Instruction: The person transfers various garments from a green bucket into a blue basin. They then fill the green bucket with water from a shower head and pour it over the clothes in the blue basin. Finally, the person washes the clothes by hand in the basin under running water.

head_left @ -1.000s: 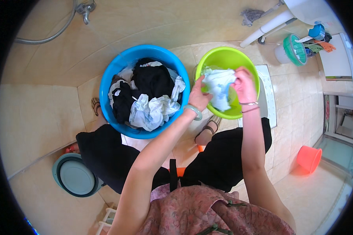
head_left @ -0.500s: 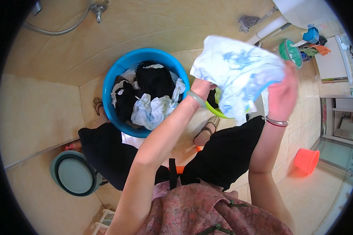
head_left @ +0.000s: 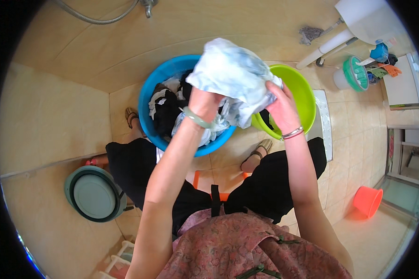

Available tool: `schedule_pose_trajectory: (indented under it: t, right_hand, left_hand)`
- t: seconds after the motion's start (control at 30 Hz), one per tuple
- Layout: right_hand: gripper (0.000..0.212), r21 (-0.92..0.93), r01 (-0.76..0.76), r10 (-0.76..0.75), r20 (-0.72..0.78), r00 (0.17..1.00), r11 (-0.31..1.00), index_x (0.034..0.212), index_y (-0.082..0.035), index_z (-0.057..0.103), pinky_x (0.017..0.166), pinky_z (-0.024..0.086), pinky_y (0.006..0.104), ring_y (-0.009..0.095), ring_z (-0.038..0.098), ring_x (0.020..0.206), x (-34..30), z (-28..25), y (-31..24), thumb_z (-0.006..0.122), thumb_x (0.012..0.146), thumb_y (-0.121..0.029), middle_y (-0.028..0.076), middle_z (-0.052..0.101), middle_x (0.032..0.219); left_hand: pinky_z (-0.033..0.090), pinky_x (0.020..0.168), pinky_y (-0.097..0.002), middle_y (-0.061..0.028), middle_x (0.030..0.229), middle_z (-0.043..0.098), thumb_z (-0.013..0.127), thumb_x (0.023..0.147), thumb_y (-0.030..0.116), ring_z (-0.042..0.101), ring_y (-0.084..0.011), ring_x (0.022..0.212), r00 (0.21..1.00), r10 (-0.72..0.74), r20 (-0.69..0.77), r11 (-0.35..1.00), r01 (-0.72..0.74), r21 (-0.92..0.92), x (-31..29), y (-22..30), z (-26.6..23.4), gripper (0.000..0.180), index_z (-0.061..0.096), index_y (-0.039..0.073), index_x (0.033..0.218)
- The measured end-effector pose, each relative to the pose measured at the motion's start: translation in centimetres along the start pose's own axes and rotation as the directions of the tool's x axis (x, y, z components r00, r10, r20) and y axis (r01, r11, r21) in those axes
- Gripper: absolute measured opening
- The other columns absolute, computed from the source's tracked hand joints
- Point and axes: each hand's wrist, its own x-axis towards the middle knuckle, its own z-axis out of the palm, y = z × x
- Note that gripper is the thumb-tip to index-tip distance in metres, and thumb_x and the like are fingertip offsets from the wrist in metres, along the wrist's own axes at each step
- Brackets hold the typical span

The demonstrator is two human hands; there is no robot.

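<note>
A white garment with pale blue patches [head_left: 235, 72] hangs bunched up in the air, over the gap between two basins. My left hand [head_left: 205, 103] grips its left side from below, with most of the fingers hidden by the cloth. At its right edge my right hand [head_left: 284, 110] pinches the fabric, thumb on top. Beneath my left hand stands a blue basin [head_left: 146, 109] heaped with black and white clothes [head_left: 165, 118]. A lime-green basin [head_left: 305, 97] is under my right hand, with something dark partly showing inside.
Stacked grey-green basins [head_left: 94, 198] lean at the left wall. An orange-red bucket [head_left: 368, 202] stands on the right. Farther back are a bin with a green liner [head_left: 356, 73], a white pipe [head_left: 325, 49] and a tap [head_left: 148, 6]. A white floor tray [head_left: 325, 125] lies beside the lime-green basin.
Both hands have brought the garment left, and the right hand has come nearer the left. The spread cloth is now more bunched, uncovering more of the lime-green basin.
</note>
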Motion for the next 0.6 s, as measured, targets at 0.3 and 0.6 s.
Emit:
schedule_pose_trajectory:
  t: [0.3, 0.6]
  right_hand:
    - [0.052, -0.458, -0.034, 0.021, -0.032, 0.999, 0.889, 0.124, -0.001, 0.045, 0.091, 0.042, 0.0297, 0.019, 0.054, 0.104, 4.0, -0.4, 11.4, 0.067, 0.077, -0.008, 0.011, 0.054, 0.117]
    - [0.068, -0.963, 0.244, -0.104, 0.233, 0.967, 0.116, 0.133, -0.026, 0.042, 0.104, 0.030, 0.0458, 0.046, 0.027, 0.128, 2.9, -2.8, 21.2, 0.071, 0.072, -0.026, 0.019, 0.025, 0.144]
  left_hand:
    - [0.040, 0.096, -0.0356, -0.0109, 0.130, 0.045, 0.065, 0.078, 0.016, 0.044, -0.0277, 0.118, 0.981, 0.193, -0.012, 0.534, -0.094, 0.840, -0.9, 1.7, -15.9, 0.063, 0.036, 0.010, 0.133]
    - [0.021, 0.106, -0.0531, -0.0165, 0.149, 0.014, 0.068, 0.075, 0.018, 0.013, -0.0386, 0.137, 0.990, 0.127, 0.064, -0.263, -0.029, 0.964, -3.1, -6.3, -18.8, 0.076, 0.031, 0.034, 0.139]
